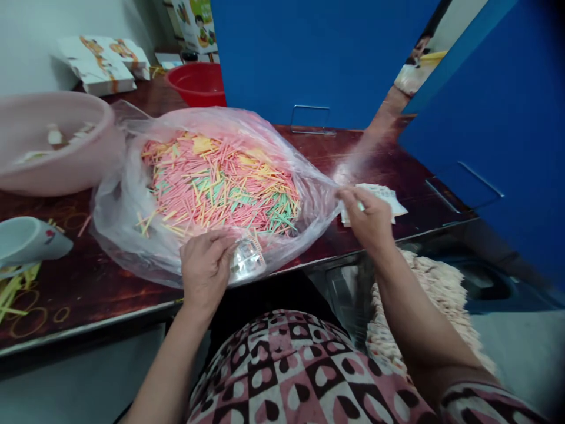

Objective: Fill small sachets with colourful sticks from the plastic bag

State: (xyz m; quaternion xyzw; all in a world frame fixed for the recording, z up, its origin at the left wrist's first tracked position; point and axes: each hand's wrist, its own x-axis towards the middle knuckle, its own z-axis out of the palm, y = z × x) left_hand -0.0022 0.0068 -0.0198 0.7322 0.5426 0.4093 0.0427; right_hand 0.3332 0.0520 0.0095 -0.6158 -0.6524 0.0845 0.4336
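Note:
A large clear plastic bag (123, 206) lies wide open on the table, heaped with short thin pink, yellow and green sticks (220, 188). My left hand (205, 268) is at the bag's near edge, its thumb and fingers closed on a small shiny clear packet (246, 258). On the bag's right side my right hand (366, 215) pinches the gathered plastic edge and pulls it taut. Something small and pale green shows by its fingers; I cannot make out what. Partly behind that hand lies a small pile of white printed packets (397, 203).
A pink basin (57, 171) and a grey-white cup-like container (26, 235) stand left, near yellow strips (17, 288). Farther back are a red basin (198, 82) and white boxes (97, 68). Blue panels (309, 53) with wire stands border the table (110, 300). A pale stack (432, 282) sits below right.

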